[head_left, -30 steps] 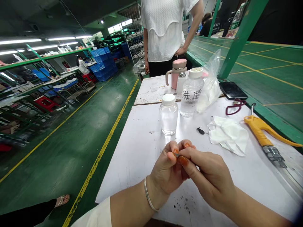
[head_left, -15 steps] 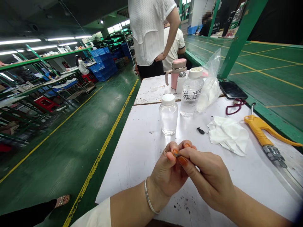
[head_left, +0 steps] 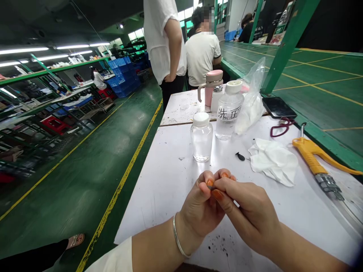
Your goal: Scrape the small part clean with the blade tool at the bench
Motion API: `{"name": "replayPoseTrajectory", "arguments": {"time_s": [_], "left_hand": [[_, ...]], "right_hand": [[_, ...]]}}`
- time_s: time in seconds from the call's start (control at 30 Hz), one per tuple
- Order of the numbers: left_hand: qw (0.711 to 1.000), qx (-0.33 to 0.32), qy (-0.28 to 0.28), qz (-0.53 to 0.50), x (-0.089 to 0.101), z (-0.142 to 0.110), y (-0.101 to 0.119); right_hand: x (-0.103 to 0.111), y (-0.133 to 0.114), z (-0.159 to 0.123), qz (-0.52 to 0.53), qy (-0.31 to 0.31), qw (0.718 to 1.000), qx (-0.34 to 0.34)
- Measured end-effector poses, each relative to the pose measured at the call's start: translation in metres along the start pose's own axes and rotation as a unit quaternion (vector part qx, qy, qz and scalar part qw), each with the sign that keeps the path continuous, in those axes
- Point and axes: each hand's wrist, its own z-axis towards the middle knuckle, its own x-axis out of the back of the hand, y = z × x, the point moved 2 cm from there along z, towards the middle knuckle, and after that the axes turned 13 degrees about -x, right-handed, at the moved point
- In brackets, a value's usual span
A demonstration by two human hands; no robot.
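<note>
Above the white tabletop [head_left: 153, 181], my left hand [head_left: 202, 206] and my right hand [head_left: 249, 211] meet fingertip to fingertip. Between them they pinch a small dark piece [head_left: 211, 187], mostly covered by the fingers; its kind I cannot make out. Both hands are closed on it. Just beyond the fingers stands a capped clear bottle [head_left: 202, 141] of clear liquid. To the right of that bottle lie a small black oval part [head_left: 240, 156] and a crumpled white cloth [head_left: 272, 162].
A larger jar with handwriting [head_left: 229, 113], a pink handled cup [head_left: 210, 88] and a plastic bag [head_left: 251, 105] stand behind. At right lie a yellow air blow gun [head_left: 314, 155], a phone [head_left: 279, 108] and a dark red loop [head_left: 280, 127]. Two people [head_left: 167, 45] are beyond the table.
The standing person beyond the table has shifted left and turned, uncovering more of the seated person. My hands stay almost in place, still pinching the small piece.
</note>
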Motion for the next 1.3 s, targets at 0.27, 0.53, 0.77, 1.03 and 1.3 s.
{"name": "replayPoseTrajectory", "arguments": {"time_s": [0.27, 0.53, 0.77, 1.03, 1.3], "left_hand": [[1.000, -0.005, -0.005, -0.001, -0.0001, 0.0003, 0.0015], [1.000, -0.012, 0.005, 0.000, -0.0015, -0.0009, -0.0001], [1.000, -0.014, 0.022, 0.007, -0.0022, -0.0007, -0.0008], [0.999, -0.015, 0.030, -0.002, -0.0034, -0.0006, -0.0014], [0.999, -0.007, 0.035, 0.008, -0.0028, -0.0012, -0.0002]], "right_hand": [[0.0010, 0.0013, -0.0013, 0.011, -0.007, 1.000, -0.006], [0.0024, -0.0013, 0.0005, 0.003, -0.008, 1.000, -0.001], [0.0005, -0.0003, 0.0010, 0.013, 0.000, 1.000, 0.008], [0.0004, -0.0041, 0.0008, 0.020, 0.009, 1.000, 0.018], [0.0017, -0.0074, 0.0042, 0.007, 0.014, 1.000, 0.026]]}}
